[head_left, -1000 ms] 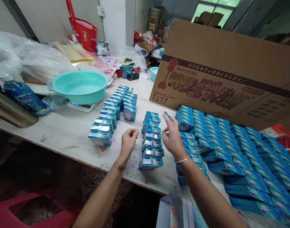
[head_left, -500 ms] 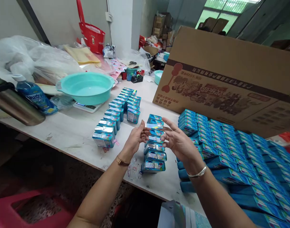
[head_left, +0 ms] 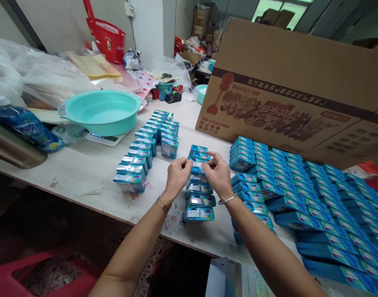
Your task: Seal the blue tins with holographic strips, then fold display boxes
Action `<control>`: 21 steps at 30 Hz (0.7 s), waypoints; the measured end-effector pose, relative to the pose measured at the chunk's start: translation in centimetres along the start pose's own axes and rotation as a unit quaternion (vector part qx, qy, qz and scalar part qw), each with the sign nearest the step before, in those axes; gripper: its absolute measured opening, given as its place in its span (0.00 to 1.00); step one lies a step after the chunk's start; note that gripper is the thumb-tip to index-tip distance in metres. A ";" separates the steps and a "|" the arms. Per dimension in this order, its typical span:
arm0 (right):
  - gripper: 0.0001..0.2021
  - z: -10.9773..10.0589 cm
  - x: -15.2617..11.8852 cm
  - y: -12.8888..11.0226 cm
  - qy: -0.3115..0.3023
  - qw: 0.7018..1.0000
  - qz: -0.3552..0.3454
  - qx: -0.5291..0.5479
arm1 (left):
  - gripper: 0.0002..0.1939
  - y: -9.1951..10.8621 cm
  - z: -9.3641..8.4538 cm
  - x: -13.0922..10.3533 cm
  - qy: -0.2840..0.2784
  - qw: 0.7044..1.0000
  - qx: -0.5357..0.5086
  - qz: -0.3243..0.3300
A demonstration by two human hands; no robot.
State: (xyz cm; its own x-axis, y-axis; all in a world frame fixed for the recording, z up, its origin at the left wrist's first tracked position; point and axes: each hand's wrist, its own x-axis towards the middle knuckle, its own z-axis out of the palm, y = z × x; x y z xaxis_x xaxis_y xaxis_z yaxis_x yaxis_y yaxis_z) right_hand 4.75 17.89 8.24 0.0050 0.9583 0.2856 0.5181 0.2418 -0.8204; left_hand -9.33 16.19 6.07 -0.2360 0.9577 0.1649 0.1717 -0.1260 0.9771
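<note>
Closed in since the earlier frame, the right hand (head_left: 219, 174) now pinches a shiny strip (head_left: 198, 164) opposite the left hand (head_left: 177, 176), over the middle row of blue tins (head_left: 199, 188). Nearer tins (head_left: 198, 214) there bear similar strips; the farthest two (head_left: 199, 149) and the stacked tins (head_left: 283, 181) at right appear bare. Fingertips (head_left: 187, 164) mask the strip's ends, its contact unclear.
</note>
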 end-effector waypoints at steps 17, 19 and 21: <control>0.21 1.3 0.1 2.4 -0.034 0.985 -0.024 -0.165 | 0.21 -4.7 1.6 0.1 -0.013 0.992 -0.077 -0.102; 0.22 1.4 0.0 2.8 -0.023 0.990 -0.013 -0.136 | 0.22 -4.9 1.7 -0.1 -0.012 0.990 -0.087 -0.111; 0.22 1.6 0.0 3.0 -0.017 0.994 -0.004 -0.112 | 0.23 -5.2 1.8 -0.2 -0.006 0.989 -0.088 -0.118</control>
State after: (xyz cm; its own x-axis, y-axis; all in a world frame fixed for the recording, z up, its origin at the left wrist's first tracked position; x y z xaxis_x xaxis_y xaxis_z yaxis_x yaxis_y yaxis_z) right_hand 4.94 18.86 5.03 -0.0264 0.9617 0.2727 0.6961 0.2135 -0.6855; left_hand -8.42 17.09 0.73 -0.2374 0.9688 -0.0708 -0.0561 0.0591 0.9967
